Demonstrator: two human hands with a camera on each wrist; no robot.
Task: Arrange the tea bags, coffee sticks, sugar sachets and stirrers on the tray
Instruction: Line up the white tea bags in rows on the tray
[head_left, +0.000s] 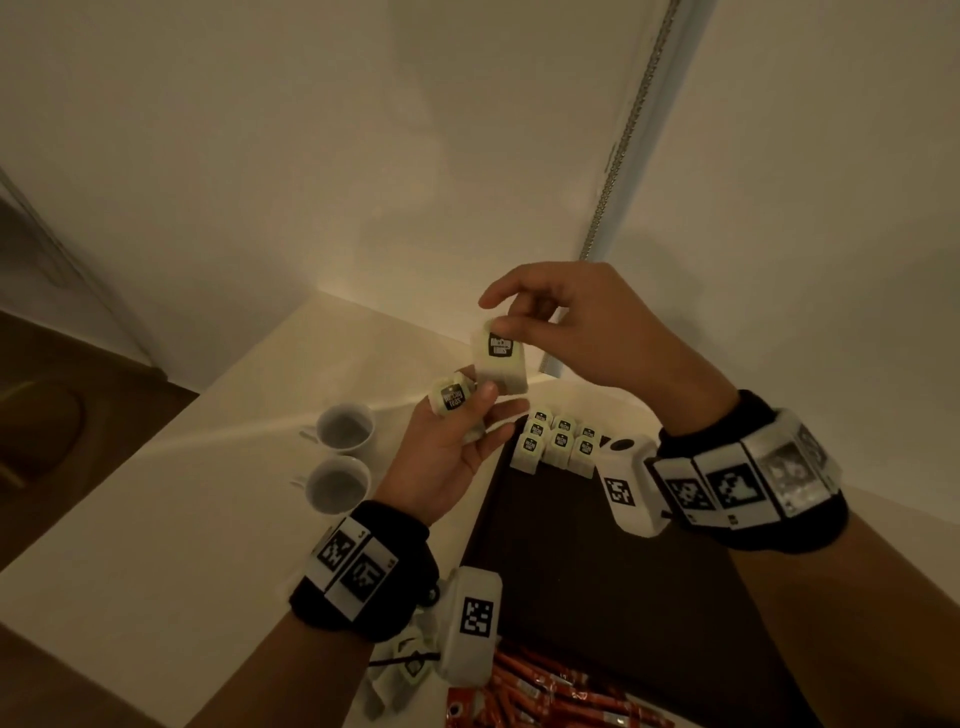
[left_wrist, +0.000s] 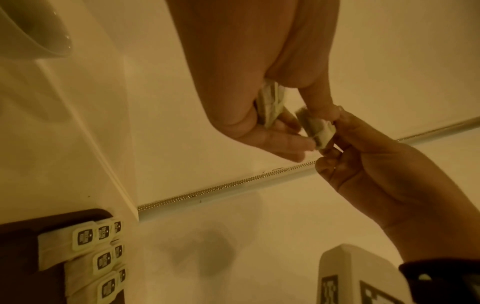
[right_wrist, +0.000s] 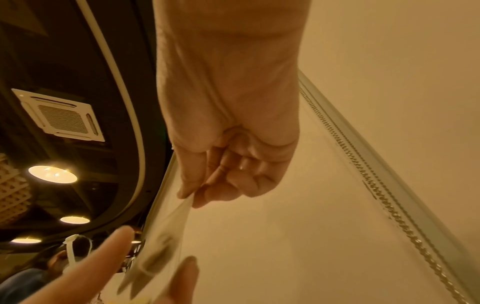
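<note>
My right hand (head_left: 506, 317) pinches the top of a pale tea bag (head_left: 498, 358) with a black label, held in the air above the table. Its lower edge meets the fingertips of my left hand (head_left: 467, 415). The left hand holds more tea bags (head_left: 452, 397) against its palm under the thumb. Several tea bags (head_left: 558, 441) lie in neat rows at the far end of the dark tray (head_left: 571, 545). In the left wrist view the pinched tea bag (left_wrist: 317, 129) hangs between both hands, and in the right wrist view it (right_wrist: 166, 232) is blurred below the fingers.
Two white cups (head_left: 345, 427) (head_left: 337, 483) stand on the cream table left of the tray. Red coffee sticks (head_left: 545, 691) lie piled at the tray's near end. Loose tea bags (head_left: 405, 670) lie under my left wrist. A wall rises just behind the table.
</note>
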